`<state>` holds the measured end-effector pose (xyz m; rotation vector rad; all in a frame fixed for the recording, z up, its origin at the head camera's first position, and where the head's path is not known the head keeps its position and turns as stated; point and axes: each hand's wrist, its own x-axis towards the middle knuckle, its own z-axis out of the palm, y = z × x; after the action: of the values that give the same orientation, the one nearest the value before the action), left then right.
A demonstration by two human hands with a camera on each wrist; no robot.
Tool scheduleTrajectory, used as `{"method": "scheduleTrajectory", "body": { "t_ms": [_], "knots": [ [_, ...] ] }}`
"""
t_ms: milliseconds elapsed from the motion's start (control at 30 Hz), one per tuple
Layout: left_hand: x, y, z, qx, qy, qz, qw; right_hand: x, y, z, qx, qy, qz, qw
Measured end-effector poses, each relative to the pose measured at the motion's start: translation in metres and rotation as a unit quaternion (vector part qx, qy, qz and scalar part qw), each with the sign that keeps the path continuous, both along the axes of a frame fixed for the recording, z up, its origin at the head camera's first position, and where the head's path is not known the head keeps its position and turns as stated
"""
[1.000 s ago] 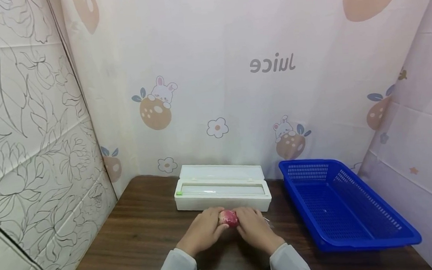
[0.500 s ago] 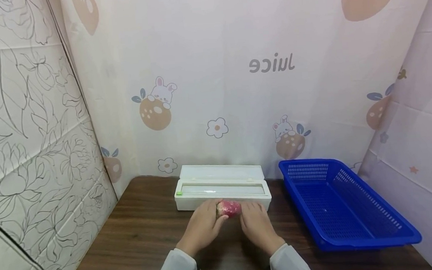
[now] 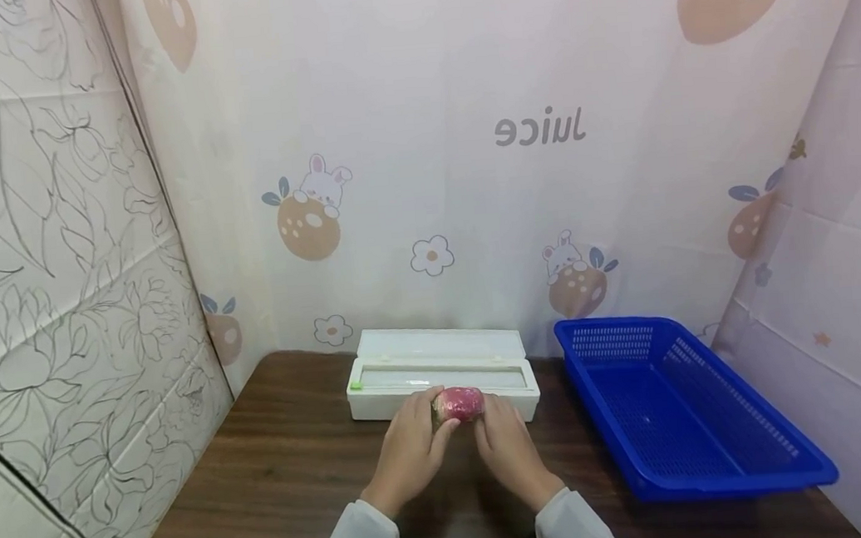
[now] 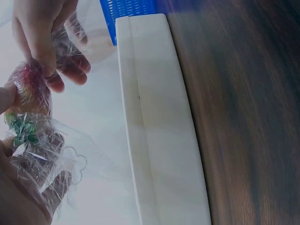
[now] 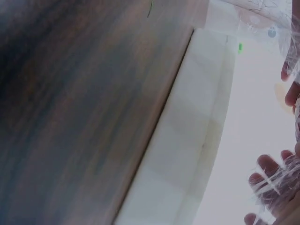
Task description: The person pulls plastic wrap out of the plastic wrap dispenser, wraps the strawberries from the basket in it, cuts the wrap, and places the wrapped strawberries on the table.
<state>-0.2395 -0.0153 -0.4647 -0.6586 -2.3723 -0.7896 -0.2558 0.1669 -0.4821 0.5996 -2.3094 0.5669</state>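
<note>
Both hands hold a red fruit with a pale end and green top, which looks like a strawberry; its kind is not certain. Clear cling film wraps it and sticks out in crumpled ends, seen in the left wrist view. My left hand grips the pale, green end, thumb on the near side. At the red end, my right hand pinches the gathered film. Just behind the hands stands a white cling film dispenser, its lid raised. A green slider sits at its left end.
A blue plastic basket stands on the brown wooden table to the right. A patterned curtain hangs behind the table, with a flowered panel at the left.
Both hands have raised the wrapped fruit away from me, in front of the dispenser. More of its red surface shows between the hands. Dispenser and basket stay in place.
</note>
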Motion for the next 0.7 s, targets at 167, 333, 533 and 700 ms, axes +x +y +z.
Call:
{"method": "scheduleTrajectory", "body": {
  "t_ms": [167,333,533,700],
  "knots": [
    [0.000,0.003,0.002,0.020,0.000,0.010,0.9997,0.001,-0.005,0.004,0.075,0.043,-0.050,0.995],
    [-0.001,0.004,0.005,0.041,0.001,0.019,0.9990,0.004,-0.009,0.008,0.134,0.066,-0.070,0.986],
    [-0.001,0.006,0.007,0.051,-0.001,0.028,0.9983,0.006,-0.012,0.010,0.147,0.073,-0.066,0.984],
    [-0.001,0.008,0.007,0.062,-0.002,0.025,0.9977,0.008,-0.014,0.008,0.142,0.075,-0.054,0.985]
  ]
}}
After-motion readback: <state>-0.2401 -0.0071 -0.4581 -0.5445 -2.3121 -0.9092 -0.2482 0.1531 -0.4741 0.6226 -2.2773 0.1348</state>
